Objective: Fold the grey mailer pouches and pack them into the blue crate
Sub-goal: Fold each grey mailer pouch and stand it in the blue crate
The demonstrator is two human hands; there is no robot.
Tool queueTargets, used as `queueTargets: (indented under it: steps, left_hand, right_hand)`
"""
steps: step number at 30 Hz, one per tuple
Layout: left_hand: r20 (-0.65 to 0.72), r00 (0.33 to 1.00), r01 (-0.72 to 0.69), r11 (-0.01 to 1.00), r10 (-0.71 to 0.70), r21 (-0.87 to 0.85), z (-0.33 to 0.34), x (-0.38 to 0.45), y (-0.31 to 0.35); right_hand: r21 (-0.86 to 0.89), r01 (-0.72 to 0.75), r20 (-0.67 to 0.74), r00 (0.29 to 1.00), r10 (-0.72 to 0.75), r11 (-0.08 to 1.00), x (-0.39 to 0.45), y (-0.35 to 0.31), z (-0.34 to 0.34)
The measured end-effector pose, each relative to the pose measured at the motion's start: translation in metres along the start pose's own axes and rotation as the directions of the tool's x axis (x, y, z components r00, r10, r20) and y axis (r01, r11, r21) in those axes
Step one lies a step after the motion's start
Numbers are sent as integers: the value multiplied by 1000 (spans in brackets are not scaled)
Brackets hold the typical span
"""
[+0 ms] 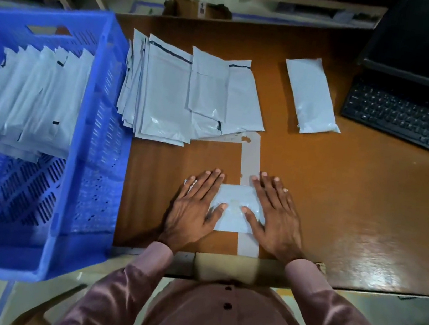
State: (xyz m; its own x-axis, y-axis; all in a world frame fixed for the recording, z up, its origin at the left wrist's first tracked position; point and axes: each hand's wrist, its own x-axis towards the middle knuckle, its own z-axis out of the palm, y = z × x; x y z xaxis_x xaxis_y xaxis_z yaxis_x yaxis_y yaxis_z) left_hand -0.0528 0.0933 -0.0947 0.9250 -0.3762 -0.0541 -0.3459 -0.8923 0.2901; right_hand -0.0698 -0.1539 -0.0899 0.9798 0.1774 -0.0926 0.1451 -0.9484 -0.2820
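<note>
Hands, left hand (193,209) & right hand (275,215) (fingers straight), press flat on folded pouch (234,209).

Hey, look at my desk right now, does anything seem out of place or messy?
One filled grey pouch lies alone near the keyboard, apart from the flat pouch stack beside the blue crate. That stack is fanned unevenly. Both hands press a folded pouch flat.

glossy wooden table (339,207), perforated plastic crate (70,197)
</note>
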Motion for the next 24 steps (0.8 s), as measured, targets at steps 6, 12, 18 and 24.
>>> queueTargets:
  steps: [6, 12, 18, 24]
  left_hand:
    - [7, 1000, 1, 1000, -1, 3, 0, 1, 0]
    - [24, 1000, -3, 1000, 3, -11, 0, 1, 0]
    - [27, 999, -18, 1000, 18, -22, -3, 0, -1]
    - [-5, 1000, -31, 988, 30, -149, -9, -1, -4]
  right_hand:
    - [11, -8, 6, 1000, 8, 1000, 2, 0, 2]
    - [-8, 0, 15, 1000, 0, 1000, 3, -1, 1]
    - [-5, 0, -15, 1000, 0, 1000, -1, -4, -3]
    - [120, 22, 9, 1000, -23, 992, -3, -2, -11]
